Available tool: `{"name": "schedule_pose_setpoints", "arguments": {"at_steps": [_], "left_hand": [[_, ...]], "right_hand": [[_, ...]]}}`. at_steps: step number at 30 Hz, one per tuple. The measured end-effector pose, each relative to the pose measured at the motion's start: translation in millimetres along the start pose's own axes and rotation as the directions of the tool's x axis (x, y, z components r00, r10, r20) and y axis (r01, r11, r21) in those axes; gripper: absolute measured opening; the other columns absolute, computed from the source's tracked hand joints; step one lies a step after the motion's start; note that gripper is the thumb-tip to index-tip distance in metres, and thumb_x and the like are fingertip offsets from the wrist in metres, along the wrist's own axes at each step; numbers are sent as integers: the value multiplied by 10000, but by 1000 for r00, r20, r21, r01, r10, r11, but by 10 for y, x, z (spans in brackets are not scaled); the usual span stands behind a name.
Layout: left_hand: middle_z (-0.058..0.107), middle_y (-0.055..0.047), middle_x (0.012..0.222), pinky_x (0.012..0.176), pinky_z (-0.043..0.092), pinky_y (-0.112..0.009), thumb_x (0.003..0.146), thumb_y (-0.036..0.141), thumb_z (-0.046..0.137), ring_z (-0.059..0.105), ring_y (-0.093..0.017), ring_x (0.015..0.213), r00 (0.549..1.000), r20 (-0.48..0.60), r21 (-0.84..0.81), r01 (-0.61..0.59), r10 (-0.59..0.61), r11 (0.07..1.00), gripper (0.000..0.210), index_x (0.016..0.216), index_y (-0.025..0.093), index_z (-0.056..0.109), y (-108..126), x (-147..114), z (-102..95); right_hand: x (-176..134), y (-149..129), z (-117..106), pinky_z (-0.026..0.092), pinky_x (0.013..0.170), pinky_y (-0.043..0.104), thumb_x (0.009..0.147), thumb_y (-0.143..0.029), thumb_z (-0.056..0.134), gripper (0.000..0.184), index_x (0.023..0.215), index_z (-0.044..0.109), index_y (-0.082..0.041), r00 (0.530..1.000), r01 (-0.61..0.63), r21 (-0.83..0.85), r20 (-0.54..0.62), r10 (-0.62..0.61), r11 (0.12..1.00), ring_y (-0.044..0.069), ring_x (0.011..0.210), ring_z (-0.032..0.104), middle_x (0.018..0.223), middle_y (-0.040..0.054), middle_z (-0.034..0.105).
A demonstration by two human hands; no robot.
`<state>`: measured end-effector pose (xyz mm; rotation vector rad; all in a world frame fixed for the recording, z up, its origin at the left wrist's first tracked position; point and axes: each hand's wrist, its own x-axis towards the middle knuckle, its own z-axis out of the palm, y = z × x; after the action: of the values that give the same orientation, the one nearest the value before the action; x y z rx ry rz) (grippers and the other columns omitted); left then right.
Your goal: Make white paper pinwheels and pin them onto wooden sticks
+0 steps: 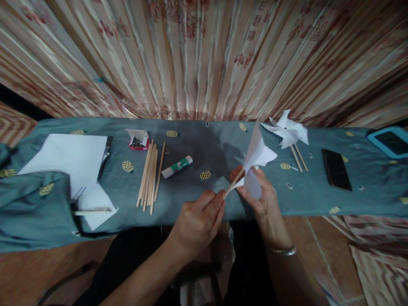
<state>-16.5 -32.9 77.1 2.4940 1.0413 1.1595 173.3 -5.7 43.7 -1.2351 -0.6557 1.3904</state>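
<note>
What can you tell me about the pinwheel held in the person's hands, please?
The pinwheel has white, paper-like blades on a slim, light-brown stick that looks wooden. It is held tilted over the table, its stick slanting up to the right from the left hand, which grips the lower end. One pointed blade stands up, another juts right and one hangs down. The right hand curls around the lower blades; the central fastening cannot be made out.
</note>
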Motion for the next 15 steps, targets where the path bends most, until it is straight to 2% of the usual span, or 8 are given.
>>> {"name": "schedule_pose_setpoints", "arguments": {"at_steps": [2, 5, 11, 15], "left_hand": [[648, -45, 763, 541, 553, -194, 972, 159, 434, 646, -115, 613, 999, 15, -52, 37, -36, 998, 230, 1047, 82, 637, -22, -11, 26], [633, -40, 746, 570, 547, -196, 971, 171, 427, 632, -113, 615, 994, 53, -141, 102, -96, 985, 245, 1027, 102, 655, -65, -44, 56], [614, -34, 740, 595, 495, -212, 956, 199, 458, 606, -124, 630, 974, 119, -212, 215, -193, 953, 236, 982, 133, 683, -152, -153, 54], [566, -14, 684, 590, 437, -214, 927, 188, 496, 566, -124, 613, 933, 191, -238, 345, -304, 908, 220, 851, 147, 699, -185, -210, 45]], "right_hand": [[13, -51, 12, 490, 492, 217, 608, -421, 851, 269, 673, 666, -236, 999, 40, 107, 10, -41, 993, 106, 521, 584, 607, -41, 658], [28, -94, 39, 518, 539, 204, 563, -348, 900, 262, 699, 720, -215, 998, 32, 185, 54, -43, 982, 94, 534, 615, 644, -30, 712], [66, -56, 110, 551, 583, 227, 522, -353, 917, 295, 680, 728, -191, 997, -39, 136, 74, 29, 990, 123, 555, 659, 651, -9, 741], [162, 16, 140, 560, 589, 244, 444, -374, 936, 362, 662, 722, -180, 990, -113, 40, 85, 109, 993, 137, 553, 664, 632, -2, 740]]}}
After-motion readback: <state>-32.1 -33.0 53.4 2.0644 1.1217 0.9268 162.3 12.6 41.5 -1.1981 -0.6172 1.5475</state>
